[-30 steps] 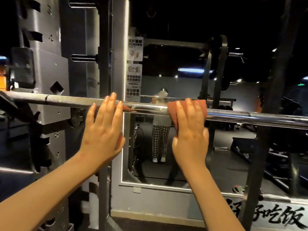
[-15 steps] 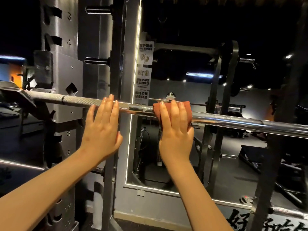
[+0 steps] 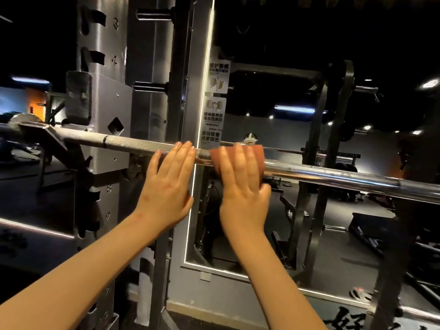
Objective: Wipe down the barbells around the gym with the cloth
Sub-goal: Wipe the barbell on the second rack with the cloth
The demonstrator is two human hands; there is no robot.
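The barbell (image 3: pixel 333 176) lies level across the rack (image 3: pixel 104 163), its left end seated in the rack's hook. The left hand (image 3: pixel 166 186) is spread flat, fingers straight and together, with only the fingertips touching the bar where the knurled section ends. Just beside it, the right hand (image 3: pixel 240 189) presses the reddish cloth (image 3: pixel 260 154) onto the smooth chrome part. Its fingers lie nearly straight over the cloth, which is draped over the top of the bar. The thumb is blurred.
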